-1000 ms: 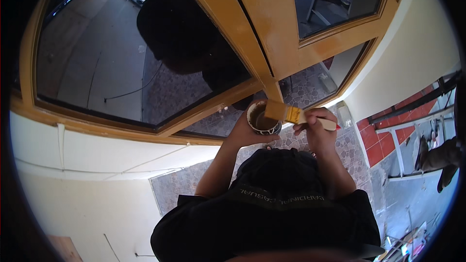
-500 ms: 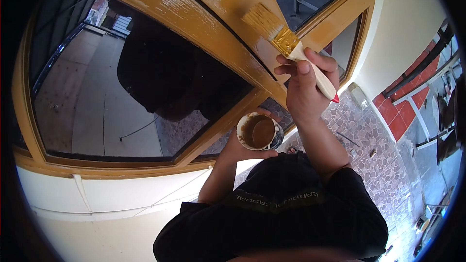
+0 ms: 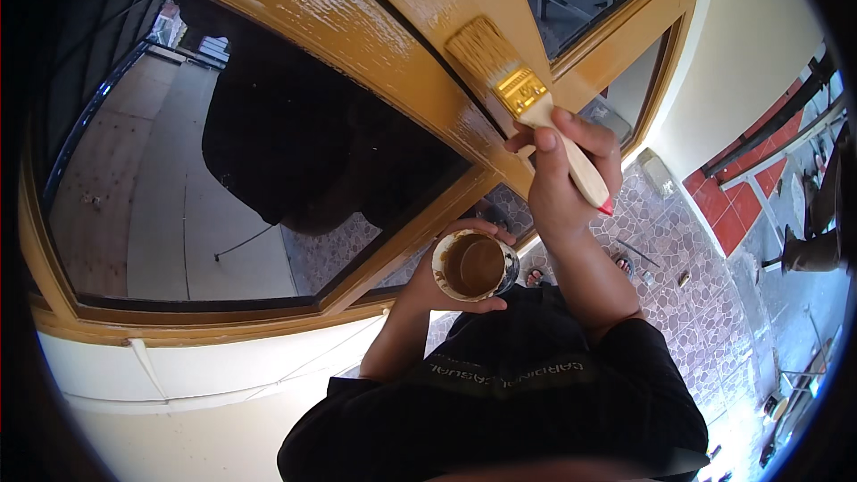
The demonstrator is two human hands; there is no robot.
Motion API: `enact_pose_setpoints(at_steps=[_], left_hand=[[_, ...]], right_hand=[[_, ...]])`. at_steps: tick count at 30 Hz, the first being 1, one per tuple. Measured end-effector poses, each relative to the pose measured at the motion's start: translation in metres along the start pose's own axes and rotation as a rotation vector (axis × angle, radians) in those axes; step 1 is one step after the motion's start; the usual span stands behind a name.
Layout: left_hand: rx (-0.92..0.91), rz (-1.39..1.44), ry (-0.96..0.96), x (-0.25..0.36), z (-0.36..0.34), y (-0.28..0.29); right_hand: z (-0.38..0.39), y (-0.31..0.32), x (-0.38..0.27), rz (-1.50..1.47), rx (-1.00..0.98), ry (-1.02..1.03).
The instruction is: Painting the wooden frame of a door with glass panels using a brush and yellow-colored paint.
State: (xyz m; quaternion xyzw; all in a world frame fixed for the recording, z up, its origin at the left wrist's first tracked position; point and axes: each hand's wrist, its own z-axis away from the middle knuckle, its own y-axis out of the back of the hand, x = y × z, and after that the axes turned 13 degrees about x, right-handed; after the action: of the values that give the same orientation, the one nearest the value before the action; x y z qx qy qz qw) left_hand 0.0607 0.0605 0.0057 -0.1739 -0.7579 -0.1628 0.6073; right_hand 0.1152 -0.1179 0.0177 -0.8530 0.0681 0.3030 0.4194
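Wooden brush [image 3: 536,111] pinched, right hand [image 3: 564,186] | cup [image 3: 511,269] clasped, left hand [image 3: 426,282] | bristles [image 3: 485,46] at frame [image 3: 428,2] (earlier over cup)

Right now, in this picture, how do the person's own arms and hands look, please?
The left hand and right hand are bare, without gloves. Both forearms are uncovered, with no watch or bracelet visible. The short black sleeves belong to a black shirt with pale lettering.

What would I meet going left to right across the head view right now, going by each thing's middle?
Big glass pane, cup of brown liquid, paintbrush, red floor tiles.
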Motion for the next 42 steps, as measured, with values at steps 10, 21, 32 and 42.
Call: enact_pose_setpoints(at_steps=[10, 21, 32, 42], left_hand=[[-0.035, 0.019, 0.022, 0.005, -0.001, -0.006], [-0.014, 0.027, 0.033, 0.003, 0.002, -0.006], [-0.031, 0.051, 0.029, 0.0, 0.003, -0.007], [-0.033, 0.064, 0.044, -0.003, 0.006, -0.01]], right_hand=[[-0.014, -0.012, -0.014, 0.066, -0.03, 0.102], [-0.024, -0.008, -0.021, 0.146, -0.053, 0.279], [-0.008, 0.01, -0.016, 0.131, 0.043, 0.13], [-0.018, 0.019, -0.02, 0.25, 0.024, 0.333]])
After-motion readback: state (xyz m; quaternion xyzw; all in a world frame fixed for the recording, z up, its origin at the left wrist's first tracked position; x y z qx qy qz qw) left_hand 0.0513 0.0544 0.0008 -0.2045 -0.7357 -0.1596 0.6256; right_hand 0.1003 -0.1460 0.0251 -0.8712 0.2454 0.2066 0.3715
